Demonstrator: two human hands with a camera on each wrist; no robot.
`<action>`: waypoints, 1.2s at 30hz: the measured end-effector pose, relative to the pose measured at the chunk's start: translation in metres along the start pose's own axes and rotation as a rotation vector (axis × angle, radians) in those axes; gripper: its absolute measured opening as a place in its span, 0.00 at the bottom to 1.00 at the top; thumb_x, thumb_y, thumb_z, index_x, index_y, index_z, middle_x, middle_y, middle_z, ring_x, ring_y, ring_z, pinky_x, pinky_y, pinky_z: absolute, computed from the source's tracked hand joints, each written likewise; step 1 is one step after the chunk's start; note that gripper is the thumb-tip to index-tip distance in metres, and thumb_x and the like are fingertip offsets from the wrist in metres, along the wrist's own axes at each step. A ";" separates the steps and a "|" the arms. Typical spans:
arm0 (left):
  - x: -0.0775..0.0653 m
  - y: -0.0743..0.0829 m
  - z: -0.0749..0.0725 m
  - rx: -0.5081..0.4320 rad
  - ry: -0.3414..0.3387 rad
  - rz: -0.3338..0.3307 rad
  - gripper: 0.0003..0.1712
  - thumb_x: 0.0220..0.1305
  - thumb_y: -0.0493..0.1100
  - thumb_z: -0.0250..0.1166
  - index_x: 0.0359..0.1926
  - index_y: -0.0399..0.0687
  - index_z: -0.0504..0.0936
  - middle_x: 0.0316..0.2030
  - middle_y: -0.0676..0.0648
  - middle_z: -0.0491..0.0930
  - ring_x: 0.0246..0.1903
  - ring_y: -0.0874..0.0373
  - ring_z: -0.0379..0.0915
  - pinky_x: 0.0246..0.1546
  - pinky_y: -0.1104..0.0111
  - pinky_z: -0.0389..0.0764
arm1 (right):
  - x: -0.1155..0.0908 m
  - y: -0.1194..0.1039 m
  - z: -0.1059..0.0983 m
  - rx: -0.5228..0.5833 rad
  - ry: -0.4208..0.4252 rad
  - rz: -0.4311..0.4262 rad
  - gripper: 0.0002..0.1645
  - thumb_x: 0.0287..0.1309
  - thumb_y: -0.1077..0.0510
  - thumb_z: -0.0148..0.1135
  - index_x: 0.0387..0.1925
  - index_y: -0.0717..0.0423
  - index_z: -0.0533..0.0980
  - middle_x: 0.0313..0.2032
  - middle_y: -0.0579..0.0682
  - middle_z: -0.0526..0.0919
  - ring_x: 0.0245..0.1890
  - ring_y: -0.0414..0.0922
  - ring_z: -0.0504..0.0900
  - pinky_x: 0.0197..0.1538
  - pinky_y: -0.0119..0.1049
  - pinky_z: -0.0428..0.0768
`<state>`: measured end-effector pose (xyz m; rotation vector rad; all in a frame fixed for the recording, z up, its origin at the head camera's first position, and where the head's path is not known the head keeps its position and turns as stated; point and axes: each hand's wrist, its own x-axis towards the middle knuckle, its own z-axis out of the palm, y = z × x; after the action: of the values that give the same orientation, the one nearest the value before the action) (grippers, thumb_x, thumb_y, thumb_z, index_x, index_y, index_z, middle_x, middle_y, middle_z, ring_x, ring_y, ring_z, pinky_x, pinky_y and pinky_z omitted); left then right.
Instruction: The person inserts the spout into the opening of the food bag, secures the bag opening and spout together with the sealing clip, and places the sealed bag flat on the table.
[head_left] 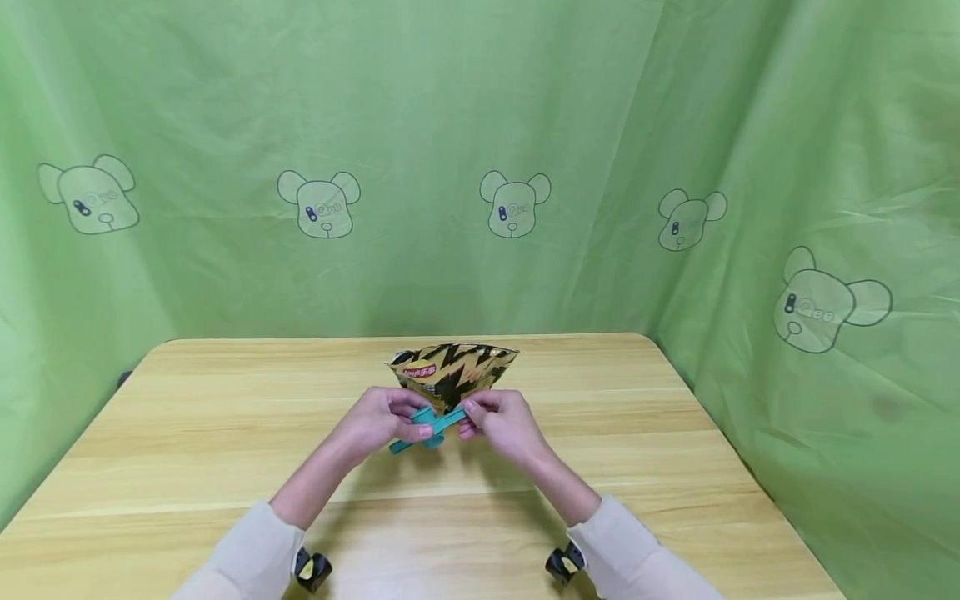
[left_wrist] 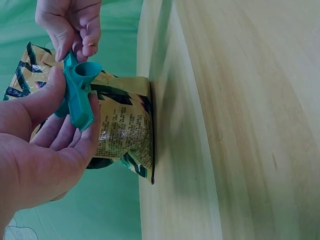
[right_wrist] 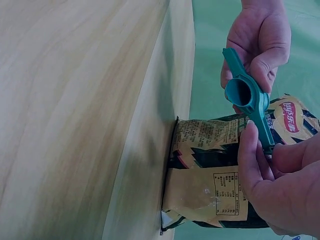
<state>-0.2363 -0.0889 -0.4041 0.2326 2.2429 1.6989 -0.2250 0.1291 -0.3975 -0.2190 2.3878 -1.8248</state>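
A teal plastic bag clip with a round pouring spout (head_left: 450, 419) is between my two hands, in front of a gold-and-black chip bag (head_left: 454, 365). My left hand (head_left: 377, 422) pinches the clip near its middle with thumb and fingers. At the clip's other end, the thumb and fingers of my right hand (head_left: 510, 425) grip the bar. In the right wrist view the spout (right_wrist: 239, 93) faces toward the near side, its round mouth showing. The bag stands upright on the table, and its lower part (left_wrist: 122, 127) shows printed text. My fingers hide part of the clip.
The wooden table (head_left: 225, 433) stretches out on both sides of the hands. Behind it hangs a green curtain (head_left: 420, 100) with printed bear heads. Small black devices (head_left: 312, 572) sit under both wrists.
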 end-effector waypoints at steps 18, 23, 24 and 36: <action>-0.001 0.005 0.003 0.043 0.013 0.024 0.18 0.56 0.34 0.76 0.49 0.39 0.86 0.37 0.45 0.86 0.37 0.55 0.82 0.45 0.62 0.83 | 0.000 0.001 -0.002 0.015 -0.005 0.019 0.12 0.69 0.69 0.53 0.45 0.72 0.81 0.33 0.59 0.85 0.33 0.49 0.86 0.45 0.41 0.88; -0.001 0.005 0.003 0.053 0.022 0.030 0.18 0.55 0.34 0.76 0.48 0.41 0.86 0.38 0.45 0.86 0.37 0.55 0.82 0.46 0.61 0.83 | 0.001 0.003 -0.002 0.010 -0.003 0.006 0.11 0.70 0.67 0.54 0.44 0.71 0.80 0.33 0.60 0.84 0.32 0.47 0.85 0.43 0.38 0.87; -0.001 0.005 0.003 0.054 0.023 0.031 0.18 0.54 0.34 0.76 0.48 0.40 0.87 0.38 0.46 0.86 0.37 0.55 0.82 0.46 0.61 0.83 | 0.001 0.003 -0.002 0.011 -0.002 0.005 0.11 0.70 0.67 0.55 0.44 0.71 0.80 0.33 0.60 0.84 0.32 0.47 0.85 0.43 0.38 0.87; -0.002 0.005 0.003 0.046 -0.001 0.036 0.17 0.55 0.33 0.75 0.48 0.39 0.87 0.37 0.45 0.86 0.36 0.55 0.82 0.45 0.63 0.83 | 0.002 0.003 -0.001 0.006 0.008 0.021 0.11 0.70 0.66 0.55 0.44 0.70 0.80 0.37 0.66 0.83 0.32 0.46 0.83 0.42 0.37 0.86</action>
<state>-0.2336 -0.0859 -0.4001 0.2859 2.2919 1.6655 -0.2271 0.1300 -0.4002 -0.1853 2.3805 -1.8261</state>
